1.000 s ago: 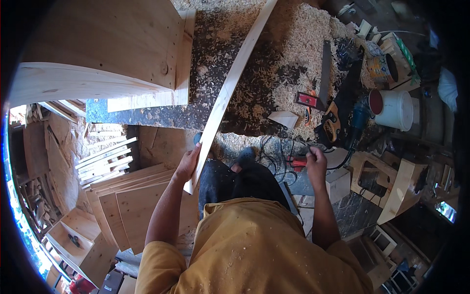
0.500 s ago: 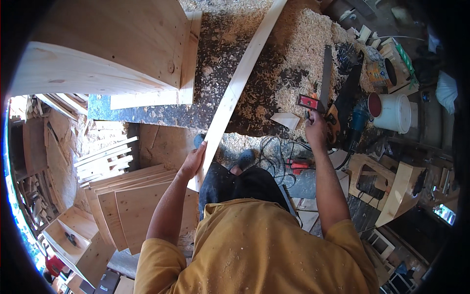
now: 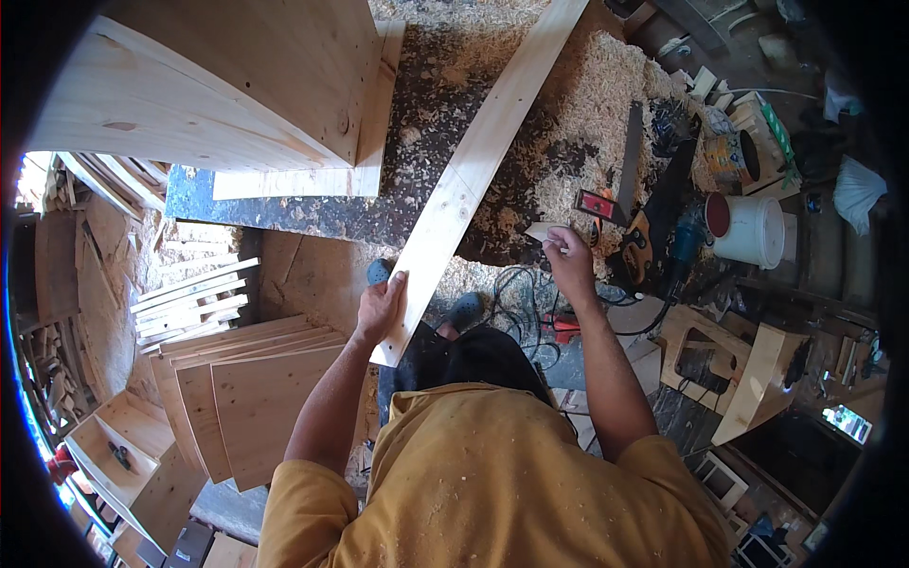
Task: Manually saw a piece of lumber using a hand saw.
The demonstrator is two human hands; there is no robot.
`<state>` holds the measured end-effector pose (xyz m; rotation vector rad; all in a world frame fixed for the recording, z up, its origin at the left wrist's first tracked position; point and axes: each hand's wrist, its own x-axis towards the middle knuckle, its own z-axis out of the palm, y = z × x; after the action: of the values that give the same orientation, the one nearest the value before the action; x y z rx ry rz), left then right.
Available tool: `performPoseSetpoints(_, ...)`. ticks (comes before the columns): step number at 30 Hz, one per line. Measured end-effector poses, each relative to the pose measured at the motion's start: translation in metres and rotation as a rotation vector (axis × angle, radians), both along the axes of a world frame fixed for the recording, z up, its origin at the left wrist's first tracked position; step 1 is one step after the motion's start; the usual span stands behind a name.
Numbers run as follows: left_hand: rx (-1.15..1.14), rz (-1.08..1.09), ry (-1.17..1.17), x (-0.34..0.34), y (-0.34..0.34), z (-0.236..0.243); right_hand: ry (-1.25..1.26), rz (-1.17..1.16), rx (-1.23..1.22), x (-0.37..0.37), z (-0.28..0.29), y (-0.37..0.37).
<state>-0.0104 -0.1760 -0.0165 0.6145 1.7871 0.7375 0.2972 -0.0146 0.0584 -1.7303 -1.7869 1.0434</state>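
Note:
My left hand (image 3: 381,308) grips the near end of a long pale plank (image 3: 466,180), which runs diagonally across the shaving-strewn bench (image 3: 436,76). My right hand (image 3: 572,260) is closed at the bench's front edge, over a small pale wooden offcut (image 3: 537,230); what its fingers hold is unclear. Just beyond it lie a try square (image 3: 627,163) with a red-faced stock, a black handsaw with an orange grip (image 3: 636,244) and a teal power tool (image 3: 682,244).
A large wooden box (image 3: 237,76) occupies the bench's left. Stacked panels (image 3: 275,407), bundled battens (image 3: 194,298) and an open crate (image 3: 123,454) lie below left. A white bucket (image 3: 753,230) stands right. Cables (image 3: 521,312) coil on the floor by my feet.
My right hand first rose to beside the try square, then shifted left and slightly down to the offcut. The plank in my left hand has shifted a little rightward.

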Motion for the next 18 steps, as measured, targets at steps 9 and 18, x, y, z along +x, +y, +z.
performPoseSetpoints(9, -0.035, 0.018, -0.338, 0.006, -0.001, -0.003, 0.237, 0.029, -0.259, 0.004, 0.013, -0.046)
performPoseSetpoints(18, -0.033, -0.029, -0.596, 0.122, -0.010, -0.018, 0.064, -0.122, -0.311, -0.073, 0.020, -0.053)
